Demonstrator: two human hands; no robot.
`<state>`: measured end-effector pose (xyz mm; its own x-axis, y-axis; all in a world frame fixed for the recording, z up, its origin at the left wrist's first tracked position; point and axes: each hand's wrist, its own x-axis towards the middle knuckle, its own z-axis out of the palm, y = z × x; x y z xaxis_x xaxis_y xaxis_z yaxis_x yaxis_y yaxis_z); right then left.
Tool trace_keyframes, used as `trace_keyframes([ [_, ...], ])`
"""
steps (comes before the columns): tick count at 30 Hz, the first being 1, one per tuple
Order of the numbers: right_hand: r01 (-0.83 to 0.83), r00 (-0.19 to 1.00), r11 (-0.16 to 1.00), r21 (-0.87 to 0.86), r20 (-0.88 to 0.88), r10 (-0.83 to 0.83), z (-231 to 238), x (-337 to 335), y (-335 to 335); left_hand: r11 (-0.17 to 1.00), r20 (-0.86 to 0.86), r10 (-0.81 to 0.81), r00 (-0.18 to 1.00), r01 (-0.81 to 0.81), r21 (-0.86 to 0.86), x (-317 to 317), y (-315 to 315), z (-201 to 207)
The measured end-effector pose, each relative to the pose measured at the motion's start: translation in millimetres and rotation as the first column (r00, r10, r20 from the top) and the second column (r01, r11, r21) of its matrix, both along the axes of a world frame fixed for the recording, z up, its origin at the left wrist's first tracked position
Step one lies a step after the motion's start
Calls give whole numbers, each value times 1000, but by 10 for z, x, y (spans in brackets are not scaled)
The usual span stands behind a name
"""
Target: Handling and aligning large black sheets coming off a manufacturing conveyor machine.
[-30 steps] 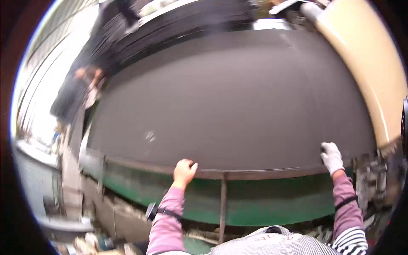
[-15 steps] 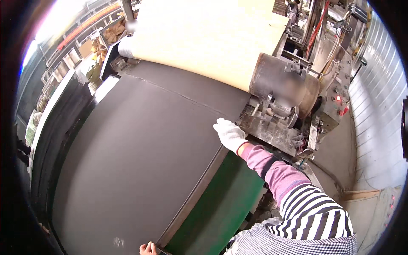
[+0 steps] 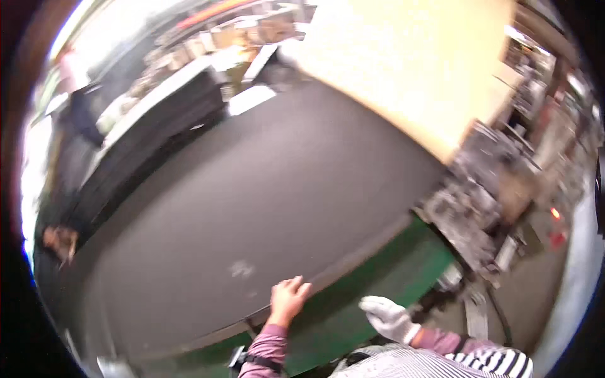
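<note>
A wide dark grey sheet (image 3: 252,208) spreads across the middle of the view, with a green surface (image 3: 359,302) showing along its near edge. My bare left hand (image 3: 290,299) is at that near edge, its fingers loosely apart over the sheet's border; whether they press on it I cannot tell. To its right, my right hand (image 3: 387,318) in a white glove is raised over the green surface. Its fingers are stretched out, with nothing seen in them. Motion blurs much of the view.
Pale yellow sheeting (image 3: 409,69) covers the far side, meeting the grey sheet. Blurred machinery (image 3: 466,195) stands at the right, with a red light (image 3: 554,213) beyond it. A long dark stack (image 3: 151,126) borders the left. A person (image 3: 82,107) is at the far left.
My view has swung left and nearer. My right hand has drawn back from the sheet's far right corner toward me. My left hand now shows more fully at the near edge.
</note>
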<state>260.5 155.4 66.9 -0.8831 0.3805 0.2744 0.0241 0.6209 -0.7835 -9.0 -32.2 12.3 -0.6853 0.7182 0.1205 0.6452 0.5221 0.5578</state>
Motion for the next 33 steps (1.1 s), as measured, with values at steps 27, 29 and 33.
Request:
trace_keyframes([
  [27,-226,913,902,-369,242,328,318,-410,-409,846,-161,219,962,-269,-460,-307,-1127,-23],
  [29,-107,932,914,-391,282,230,273,-395,-211,718,-375,483,792,-603,-348,-364,-1547,69],
  [33,87,891,904,-418,438,116,107,-372,168,567,-360,567,741,-668,-482,-395,-2064,69],
])
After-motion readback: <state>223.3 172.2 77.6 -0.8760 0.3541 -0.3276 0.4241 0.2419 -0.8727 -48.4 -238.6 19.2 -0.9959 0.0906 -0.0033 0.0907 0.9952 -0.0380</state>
